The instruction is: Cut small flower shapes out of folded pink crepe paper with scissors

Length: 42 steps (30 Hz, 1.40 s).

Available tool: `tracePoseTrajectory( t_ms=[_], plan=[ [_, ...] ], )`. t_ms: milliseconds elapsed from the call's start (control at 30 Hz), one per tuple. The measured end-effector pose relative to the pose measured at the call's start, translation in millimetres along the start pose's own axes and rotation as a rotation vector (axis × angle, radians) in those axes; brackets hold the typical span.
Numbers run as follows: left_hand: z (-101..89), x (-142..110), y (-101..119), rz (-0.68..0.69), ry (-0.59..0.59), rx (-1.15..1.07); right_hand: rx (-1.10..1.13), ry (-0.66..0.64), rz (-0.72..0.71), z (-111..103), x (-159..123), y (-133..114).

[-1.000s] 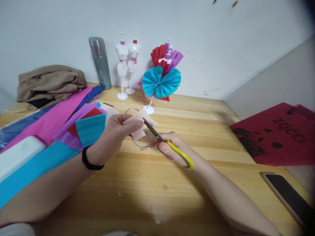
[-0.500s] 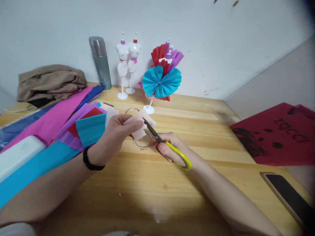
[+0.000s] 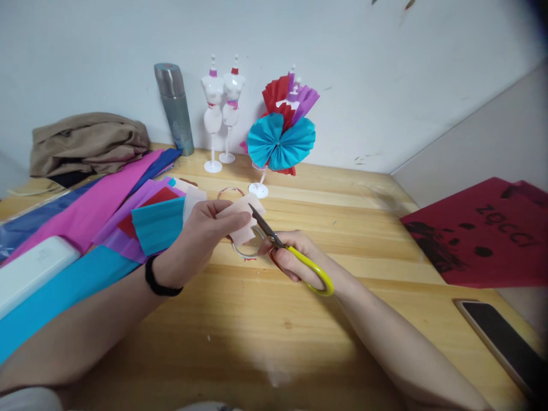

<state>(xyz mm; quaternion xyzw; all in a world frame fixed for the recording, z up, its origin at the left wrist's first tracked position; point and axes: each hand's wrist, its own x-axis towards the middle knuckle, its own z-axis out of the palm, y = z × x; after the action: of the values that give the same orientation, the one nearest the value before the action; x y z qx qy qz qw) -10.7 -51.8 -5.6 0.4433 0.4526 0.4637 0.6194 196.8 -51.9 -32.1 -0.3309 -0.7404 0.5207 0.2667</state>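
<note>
1. Pale paper (image 3: pixel 243 233): part under left hand (image 3: pixel 192 237).
2. Scissors (image 3: pixel 274 238): one handle mostly behind right hand (image 3: pixel 302 251).
3. Phone (image 3: pixel 499 337), red bag (image 3: pixel 466 251): cut by right edge.
4. Rear mannequin (image 3: pixel 258 190): torso mostly behind blue fan (image 3: pixel 278 144).

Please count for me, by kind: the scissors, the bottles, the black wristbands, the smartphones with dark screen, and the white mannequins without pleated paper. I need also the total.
Scissors: 1
Bottle: 1
Black wristband: 1
Smartphone: 1
White mannequins without pleated paper: 2
Total: 6
</note>
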Motion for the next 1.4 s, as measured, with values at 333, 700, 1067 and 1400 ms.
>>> tracePoseTrajectory(
  t_ms=[333,700,1067,1400],
  plan=[
    [-0.2,-0.6,2.9,-0.004,-0.008,0.012,-0.022,0.004,-0.003,-1.8,-1.1,-9.3],
    [-0.8,0.3,6.3,-0.023,0.001,0.028,-0.023,0.012,-0.016,-2.7,-1.5,-10.2],
    [-2.2,1.1,6.1,0.007,0.004,-0.014,-0.036,0.018,-0.009,-3.9,-1.2,-9.5],
    [-8.2,2.9,3.1,0.040,-0.041,-0.033,-0.015,0.030,-0.023,-3.7,-1.0,-8.3]
  ],
)
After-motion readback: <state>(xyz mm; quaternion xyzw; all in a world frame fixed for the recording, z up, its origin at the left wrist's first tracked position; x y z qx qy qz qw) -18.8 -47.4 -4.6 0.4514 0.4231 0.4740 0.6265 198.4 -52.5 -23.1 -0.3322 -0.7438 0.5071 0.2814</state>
